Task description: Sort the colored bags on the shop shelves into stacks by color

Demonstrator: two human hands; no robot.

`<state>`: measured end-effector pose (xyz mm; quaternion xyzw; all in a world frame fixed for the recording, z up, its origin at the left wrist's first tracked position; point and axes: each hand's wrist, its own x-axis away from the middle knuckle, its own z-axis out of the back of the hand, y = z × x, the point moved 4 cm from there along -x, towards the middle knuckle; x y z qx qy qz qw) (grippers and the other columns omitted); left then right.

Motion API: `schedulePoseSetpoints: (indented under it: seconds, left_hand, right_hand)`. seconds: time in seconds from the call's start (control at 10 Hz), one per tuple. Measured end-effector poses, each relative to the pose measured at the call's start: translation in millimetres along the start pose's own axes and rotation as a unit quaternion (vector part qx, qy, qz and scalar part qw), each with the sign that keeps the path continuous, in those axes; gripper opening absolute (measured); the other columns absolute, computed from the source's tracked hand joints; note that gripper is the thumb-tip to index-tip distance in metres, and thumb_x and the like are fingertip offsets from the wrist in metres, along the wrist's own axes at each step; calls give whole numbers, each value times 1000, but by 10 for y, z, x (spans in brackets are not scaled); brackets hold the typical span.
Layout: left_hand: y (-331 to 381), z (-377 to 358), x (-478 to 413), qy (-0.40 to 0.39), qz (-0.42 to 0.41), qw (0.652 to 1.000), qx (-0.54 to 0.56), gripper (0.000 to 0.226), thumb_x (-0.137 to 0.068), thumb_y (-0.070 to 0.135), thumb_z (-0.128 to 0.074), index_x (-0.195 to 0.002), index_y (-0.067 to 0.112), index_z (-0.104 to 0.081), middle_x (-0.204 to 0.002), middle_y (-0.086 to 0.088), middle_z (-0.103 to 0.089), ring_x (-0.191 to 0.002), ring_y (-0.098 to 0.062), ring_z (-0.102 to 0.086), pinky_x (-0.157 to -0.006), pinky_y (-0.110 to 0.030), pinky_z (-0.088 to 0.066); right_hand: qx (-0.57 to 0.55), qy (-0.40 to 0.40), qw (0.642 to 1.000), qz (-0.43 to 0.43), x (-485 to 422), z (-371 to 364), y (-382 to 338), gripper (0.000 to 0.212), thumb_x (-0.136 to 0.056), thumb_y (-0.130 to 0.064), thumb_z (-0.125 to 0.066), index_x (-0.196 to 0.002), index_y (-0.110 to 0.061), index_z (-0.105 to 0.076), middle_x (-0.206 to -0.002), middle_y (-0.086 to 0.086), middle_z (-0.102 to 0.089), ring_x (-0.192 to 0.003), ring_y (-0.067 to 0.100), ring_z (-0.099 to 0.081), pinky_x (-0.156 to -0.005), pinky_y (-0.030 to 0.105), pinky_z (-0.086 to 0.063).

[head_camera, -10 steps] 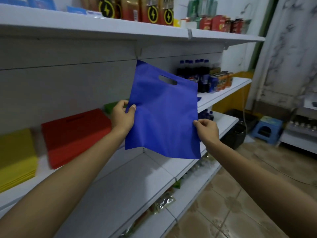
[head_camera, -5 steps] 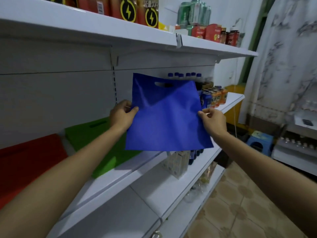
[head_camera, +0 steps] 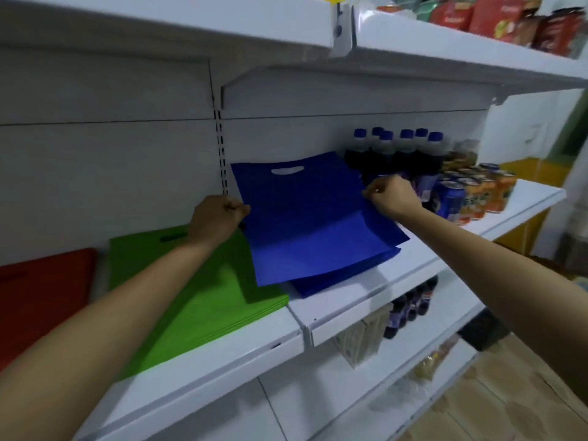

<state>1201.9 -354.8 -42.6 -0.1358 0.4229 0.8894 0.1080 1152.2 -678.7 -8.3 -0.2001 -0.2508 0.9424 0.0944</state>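
Blue bag (head_camera: 305, 224) covers most of the blue stack (head_camera: 321, 286) beneath; red stack (head_camera: 41, 291) runs off the left edge; labels on the cans (head_camera: 474, 195) blur.

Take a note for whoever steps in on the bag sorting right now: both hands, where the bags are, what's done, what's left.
Hands: the left hand pinches the left edge of the blue bag; the right hand pinches its right edge.
Where: the bag is tilted over the blue stack, not yet flat. The green stack lies beside it and the red stack is far left, all on one shelf.
Done: three color stacks started.
Left: lay this bag flat, square it up, let go. No other loose bags in view.
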Motion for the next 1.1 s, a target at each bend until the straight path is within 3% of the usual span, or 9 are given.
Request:
schedulePoseSetpoints:
  seconds: [0.1,0.3,0.4,0.5,0.6,0.7,0.8,1.0,1.1]
  left_hand:
    - [-6,-223,-53,6,12,999,-33,20,-88,29,-66,-85,10,-72,-91,-8,-71,-88,-23,-63,-77,-29,-46]
    - [-59,-758,-23,-18,95,981,-170,22,-90,31,-62,-93,12,-72,-103,-7,-69,-98,-25,-62,-75,-25,-41]
    - [-162,-846,46,-46,160,946,-278,27,-91,45,-54,-100,23,-67,-102,-1,-67,-95,-22,-62,-83,-31,-48]
    - [-126,-859,82,-56,198,913,-352,34,-92,47,-51,-107,20,-64,-105,-3,-66,-95,-22,-63,-78,-29,-50]
    - [8,-905,68,-64,202,886,-412,36,-96,44,-45,-107,14,-62,-104,-4,-64,-98,-23,-62,-75,-28,-48]
    - [140,-1022,46,-98,203,904,-362,27,-97,36,-45,-97,11,-55,-92,-3,-58,-92,-25,-61,-68,-26,-42]
    - [214,-1119,32,-103,208,917,-325,27,-97,34,-46,-98,9,-54,-85,-5,-54,-80,-23,-57,-64,-25,-40]
    - [308,-1152,62,-113,225,906,-340,30,-97,34,-45,-105,8,-58,-93,-7,-57,-83,-22,-57,-66,-25,-42]
    - [430,-1044,91,-46,231,901,-364,26,-98,24,-43,-115,11,-59,-106,-6,-63,-95,-21,-62,-68,-26,-44]
  right_hand:
    - [14,-31,999,39,-276,-181,248,16,-93,-28,-58,-85,-18,-68,-100,9,-67,-87,28,-60,-68,33,-45]
    - [70,-125,989,39,-605,-657,729,17,-91,-36,-56,-97,-25,-69,-109,6,-66,-97,28,-61,-78,34,-51]
    - [79,-178,981,29,-694,-895,906,22,-91,-39,-58,-99,-21,-68,-108,6,-66,-96,27,-61,-77,33,-50]
    - [31,-195,980,22,-753,-1024,1048,32,-88,-41,-63,-111,-19,-63,-114,3,-64,-102,25,-60,-80,31,-49]
    - [-13,-214,977,21,-835,-1094,1138,37,-88,-41,-63,-108,-10,-67,-110,6,-67,-96,25,-62,-84,35,-52]
    - [-2,-225,973,49,-869,-1117,1156,33,-92,-39,-58,-99,-8,-68,-99,10,-69,-86,24,-62,-81,39,-54]
    - [70,-192,973,106,-817,-1130,1133,32,-98,-35,-47,-106,-8,-62,-103,12,-65,-89,28,-61,-75,35,-52]
    - [87,-157,973,142,-748,-1166,1161,32,-100,-31,-39,-109,-5,-58,-107,16,-64,-91,31,-61,-75,37,-51]
    - [40,-143,979,137,-775,-1048,1156,38,-99,-31,-46,-127,-6,-53,-122,15,-59,-106,32,-58,-82,34,-49]
